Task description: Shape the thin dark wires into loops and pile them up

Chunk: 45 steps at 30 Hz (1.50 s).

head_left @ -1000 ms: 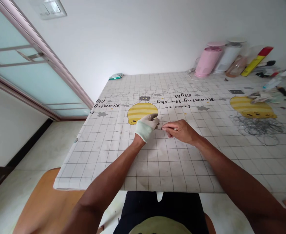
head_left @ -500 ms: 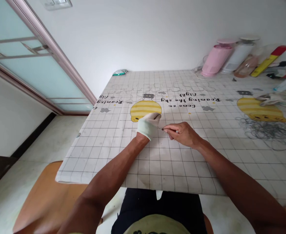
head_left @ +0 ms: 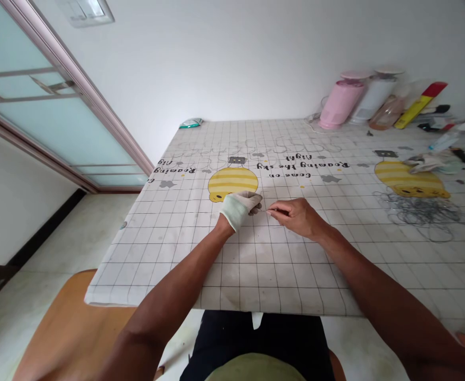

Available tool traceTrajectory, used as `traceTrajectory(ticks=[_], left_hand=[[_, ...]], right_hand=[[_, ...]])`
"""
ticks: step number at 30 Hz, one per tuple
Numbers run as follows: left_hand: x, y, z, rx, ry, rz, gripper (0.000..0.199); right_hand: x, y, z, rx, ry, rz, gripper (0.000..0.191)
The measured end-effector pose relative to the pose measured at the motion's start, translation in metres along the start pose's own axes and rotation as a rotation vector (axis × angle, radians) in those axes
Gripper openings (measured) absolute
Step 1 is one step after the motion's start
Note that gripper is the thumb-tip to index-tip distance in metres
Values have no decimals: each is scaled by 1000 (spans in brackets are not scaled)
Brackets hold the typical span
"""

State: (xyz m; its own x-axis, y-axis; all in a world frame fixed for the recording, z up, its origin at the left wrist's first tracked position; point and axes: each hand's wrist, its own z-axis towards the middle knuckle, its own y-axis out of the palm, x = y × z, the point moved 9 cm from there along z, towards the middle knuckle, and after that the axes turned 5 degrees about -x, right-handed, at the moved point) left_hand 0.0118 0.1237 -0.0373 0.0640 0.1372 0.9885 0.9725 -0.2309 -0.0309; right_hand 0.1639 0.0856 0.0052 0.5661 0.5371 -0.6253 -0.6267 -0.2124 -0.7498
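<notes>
My left hand, in a whitish work glove with grey fingertips, is closed in a pinch over the gridded tablecloth. Just to its right, my bare right hand pinches with thumb and forefinger. A thin wire, barely visible, seems to run across the small gap between the two hands. Both are low over the cloth, below a printed yellow striped balloon. Off to the right lies a tangled heap of thin grey wire. Bent, wavy wire pieces are spread in a row along the far part of the table.
At the back right stand a pink bottle-like device, a white one and a yellow-and-red box. Another glove lies above the wire heap. A green-and-white packet sits at the far left corner. An orange-brown chair is at lower left.
My left hand has turned slightly, showing more of its grey fingertips. The gap between my hands stays small. The camera view has shifted a little.
</notes>
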Motion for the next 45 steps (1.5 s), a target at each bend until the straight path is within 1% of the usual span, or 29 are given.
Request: traceTrajectory(ticks=[4, 6, 9, 12, 15, 20, 23, 25, 26, 28, 31, 34, 38, 40, 41, 45], left_hand=[[-2, 1, -1, 28, -22, -21, 16], [0, 1, -5, 53, -34, -20, 15], [4, 0, -11, 83, -42, -20, 15], [6, 0, -14, 81, -39, -24, 16], [6, 0, -15, 82, -36, -69, 15], [1, 4, -14, 86, -59, -154, 15], [1, 3, -14, 101, -62, -153, 14], [4, 2, -15, 93, -49, -128, 18], [5, 4, -16, 71, -51, -106, 21], [5, 11, -18, -11, -75, -43, 27], [-1, 27, -21, -128, -132, 71, 18], [-11, 36, -19, -139, -158, 81, 13], [-14, 42, -15, -175, -108, 51, 16], [-10, 38, -15, -166, -78, 83, 17], [-6, 34, -15, -141, -62, 103, 18], [10, 12, -16, 18, -31, 129, 25]], right_hand=[[-19, 1, -2, 125, -180, -412, 44], [-24, 3, -4, 164, -231, -549, 48], [-29, 6, -6, 192, -284, -662, 48], [-31, 8, -9, 208, -309, -698, 48], [-30, 8, -10, 219, -311, -701, 48], [-21, 7, -10, 212, -278, -656, 49], [-17, 2, -10, 213, -256, -613, 50], [-15, -5, -10, 231, -233, -573, 50], [-14, -9, -10, 244, -219, -551, 50], [-11, -15, -9, 271, -194, -510, 49], [-7, -20, -9, 281, -173, -461, 46], [-6, -17, -8, 258, -168, -415, 43], [-8, -15, -6, 236, -165, -362, 42], [-7, -14, -5, 224, -150, -333, 41], [-6, -14, -5, 216, -145, -317, 41], [-4, -11, -5, 168, -147, -268, 42]])
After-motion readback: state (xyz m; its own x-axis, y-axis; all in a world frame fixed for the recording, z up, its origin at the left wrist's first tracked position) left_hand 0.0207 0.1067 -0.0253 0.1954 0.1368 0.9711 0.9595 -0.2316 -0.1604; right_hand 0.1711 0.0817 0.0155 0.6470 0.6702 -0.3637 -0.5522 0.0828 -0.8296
